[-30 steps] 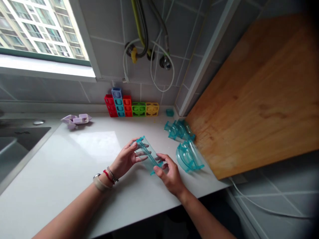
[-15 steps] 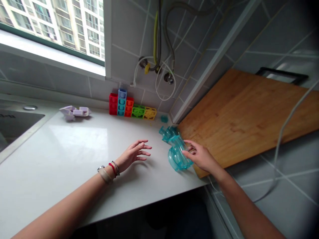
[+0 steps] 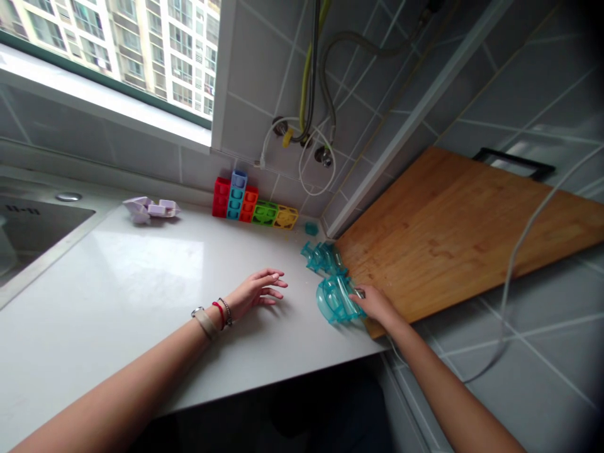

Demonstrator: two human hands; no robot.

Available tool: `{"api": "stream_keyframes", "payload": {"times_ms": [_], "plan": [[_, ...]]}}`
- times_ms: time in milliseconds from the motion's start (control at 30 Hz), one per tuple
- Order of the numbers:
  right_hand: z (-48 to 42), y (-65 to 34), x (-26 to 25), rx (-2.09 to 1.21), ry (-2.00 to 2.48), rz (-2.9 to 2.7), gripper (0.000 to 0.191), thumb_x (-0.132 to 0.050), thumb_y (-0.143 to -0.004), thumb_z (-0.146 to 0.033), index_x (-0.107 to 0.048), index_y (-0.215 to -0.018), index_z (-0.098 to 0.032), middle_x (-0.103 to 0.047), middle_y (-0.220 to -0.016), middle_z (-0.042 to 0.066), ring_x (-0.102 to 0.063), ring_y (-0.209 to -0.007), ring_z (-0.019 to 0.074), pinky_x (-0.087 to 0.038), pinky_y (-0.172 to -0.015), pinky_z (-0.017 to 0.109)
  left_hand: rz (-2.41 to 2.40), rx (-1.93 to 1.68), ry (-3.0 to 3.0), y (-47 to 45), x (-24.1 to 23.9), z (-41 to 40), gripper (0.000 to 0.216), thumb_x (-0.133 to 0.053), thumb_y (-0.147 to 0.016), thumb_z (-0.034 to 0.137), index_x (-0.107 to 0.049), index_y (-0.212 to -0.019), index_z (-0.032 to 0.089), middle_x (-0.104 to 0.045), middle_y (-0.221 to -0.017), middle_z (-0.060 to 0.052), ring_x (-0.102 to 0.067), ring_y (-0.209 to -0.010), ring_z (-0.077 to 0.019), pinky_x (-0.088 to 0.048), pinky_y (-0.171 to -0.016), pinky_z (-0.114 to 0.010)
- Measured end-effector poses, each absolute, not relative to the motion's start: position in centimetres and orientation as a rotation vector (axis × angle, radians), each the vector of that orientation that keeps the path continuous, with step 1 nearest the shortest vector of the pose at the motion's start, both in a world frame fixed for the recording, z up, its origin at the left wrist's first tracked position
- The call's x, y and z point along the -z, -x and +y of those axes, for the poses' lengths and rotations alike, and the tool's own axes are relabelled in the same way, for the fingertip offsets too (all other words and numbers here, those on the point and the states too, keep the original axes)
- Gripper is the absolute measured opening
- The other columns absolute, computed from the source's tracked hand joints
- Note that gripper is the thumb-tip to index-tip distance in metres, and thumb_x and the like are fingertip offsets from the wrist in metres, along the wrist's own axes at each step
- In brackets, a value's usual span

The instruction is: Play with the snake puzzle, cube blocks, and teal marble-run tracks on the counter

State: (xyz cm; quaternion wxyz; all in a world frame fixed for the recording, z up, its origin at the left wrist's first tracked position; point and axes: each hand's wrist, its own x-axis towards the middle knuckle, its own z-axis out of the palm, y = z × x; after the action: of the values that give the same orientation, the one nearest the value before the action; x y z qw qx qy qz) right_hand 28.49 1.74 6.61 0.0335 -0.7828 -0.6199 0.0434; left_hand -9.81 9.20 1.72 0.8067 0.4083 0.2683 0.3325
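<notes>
My left hand (image 3: 258, 290) hovers over the white countertop (image 3: 245, 358), fingers spread and holding nothing. At the right, my right hand (image 3: 374, 303) has its fingers closed on the edge of a clear teal plastic piece (image 3: 348, 298). That piece lies against a rounded teal plastic piece (image 3: 326, 302) on the counter. Just behind are several smaller teal plastic pieces (image 3: 319, 255), grouped beside the wooden board (image 3: 453, 233). Part of the right fingertips is hidden behind the hand and the plastic.
Along the back wall stands a row of coloured plastic blocks (image 3: 255, 204). A small teal piece (image 3: 311, 228) sits in the corner. A pale purple plastic object (image 3: 151, 209) lies near the sink (image 3: 42, 220). A white cable (image 3: 512, 264) hangs across the leaning board.
My right hand has lowered the teal piece it holds, bringing it down beside the rounded one. The left hand stays nearly in place, and the view has shifted slightly.
</notes>
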Motion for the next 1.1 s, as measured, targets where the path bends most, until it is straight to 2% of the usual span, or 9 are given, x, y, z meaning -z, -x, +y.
{"api": "stream_keyframes", "payload": {"times_ms": [167,267,333,433,567,733,933,1033,1100], "plan": [[1.2,-27.9,-4.7,-0.089,2.329,-1.988,0.045,-0.058,-0.097,-0.042,-0.072,-0.128,-0.013,-0.071,-0.131,0.02,-0.066,-0.124,0.0324,-0.047,-0.109,0.039,0.57,-0.705,-0.867,9.8,-1.5,9.2,0.044,-0.075,-0.087,0.046,-0.064,-0.119,0.019,-0.071,-0.119,-0.014,-0.073,-0.085,-0.0207,-0.056,-0.07,-0.03],[0.5,-27.3,-3.8,-0.024,2.274,-2.005,0.052,-0.054,-0.098,-0.043,-0.066,-0.137,-0.011,-0.053,-0.152,0.022,-0.052,-0.14,0.0356,-0.038,-0.118,0.045,0.567,-0.698,-0.865,9.8,-1.5,9.2,0.044,-0.076,-0.086,0.045,-0.064,-0.119,0.019,-0.071,-0.119,-0.014,-0.073,-0.085,-0.0213,-0.056,-0.071,-0.031],[0.2,-26.9,-3.4,-0.024,2.208,-2.04,0.056,-0.05,-0.1,-0.044,-0.059,-0.145,-0.012,-0.045,-0.159,0.02,-0.043,-0.147,0.0339,-0.033,-0.123,0.047,0.565,-0.695,-0.864,9.8,-1.4,9.3,0.044,-0.076,-0.086,0.045,-0.064,-0.119,0.019,-0.071,-0.118,-0.014,-0.073,-0.085,-0.0214,-0.056,-0.071,-0.032],[0.0,-26.7,-2.9,-0.099,2.118,-2.102,0.056,-0.042,-0.104,-0.045,-0.056,-0.148,-0.013,-0.047,-0.158,0.016,-0.045,-0.147,0.0279,-0.035,-0.123,0.042,0.565,-0.694,-0.861,9.8,-1.3,9.3,0.043,-0.075,-0.087,0.045,-0.064,-0.119,0.02,-0.071,-0.118,-0.014,-0.073,-0.086,-0.0211,-0.056,-0.071,-0.031],[-0.3,-26.7,-2.7,-0.15,2.085,-2.096,0.054,-0.039,-0.106,-0.046,-0.059,-0.145,-0.015,-0.052,-0.155,0.016,-0.048,-0.145,0.0283,-0.038,-0.122,0.046,0.561,-0.693,-0.854,9.8,-1.2,9.5,0.042,-0.075,-0.087,0.045,-0.064,-0.119,0.02,-0.071,-0.119,-0.014,-0.074,-0.086,-0.0212,-0.057,-0.07,-0.03],[-0.6,-23.8,-3.1,-0.038,1.905,-2.055,0.053,-0.048,-0.102,-0.048,-0.058,-0.146,-0.019,-0.034,-0.167,0.013,-0.035,-0.152,0.0327,-0.034,-0.124,0.053,0.565,-0.709,-0.833,9.7,-1.2,9.5,0.042,-0.077,-0.085,0.045,-0.066,-0.116,0.019,-0.072,-0.116,-0.014,-0.074,-0.083,-0.0205,-0.058,-0.066,-0.029],[2.7,-14.4,-4.3,-0.089,1.503,-2.283,0.039,-0.061,-0.097,-0.033,-0.067,-0.134,-0.022,-0.054,-0.151,0.013,-0.035,-0.151,0.0331,-0.035,-0.122,0.058,0.587,-0.787,-0.784,9.5,-1.1,9.4,0.041,-0.08,-0.081,0.043,-0.066,-0.111,0.019,-0.072,-0.108,-0.012,-0.073,-0.077,-0.0192,-0.058,-0.062,-0.028],[6.9,-10.4,-4.8,-0.235,1.401,-2.323,0.035,-0.066,-0.093,-0.029,-0.071,-0.127,-0.022,-0.061,-0.141,0.014,-0.044,-0.144,0.0325,-0.037,-0.119,0.055,0.628,-0.888,-0.749,9.3,-0.5,9.9,0.034,-0.083,-0.076,0.038,-0.066,-0.096,0.017,-0.069,-0.088,-0.006,-0.069,-0.065,-0.0147,-0.055,-0.057,-0.025],[9.9,-8.3,-4.7,-0.379,1.353,-2.305,0.036,-0.073,-0.088,-0.03,-0.073,-0.123,-0.021,-0.067,-0.132,0.014,-0.056,-0.132,0.0309,-0.042,-0.114,0.051,0.689,-1.006,-0.716,9.4,0.1,10.6,0.029,-0.082,-0.076,0.037,-0.062,-0.082,0.016,-0.06,-0.071,0.001,-0.059,-0.053,-0.009,-0.048,-0.051,-0.02]]}}
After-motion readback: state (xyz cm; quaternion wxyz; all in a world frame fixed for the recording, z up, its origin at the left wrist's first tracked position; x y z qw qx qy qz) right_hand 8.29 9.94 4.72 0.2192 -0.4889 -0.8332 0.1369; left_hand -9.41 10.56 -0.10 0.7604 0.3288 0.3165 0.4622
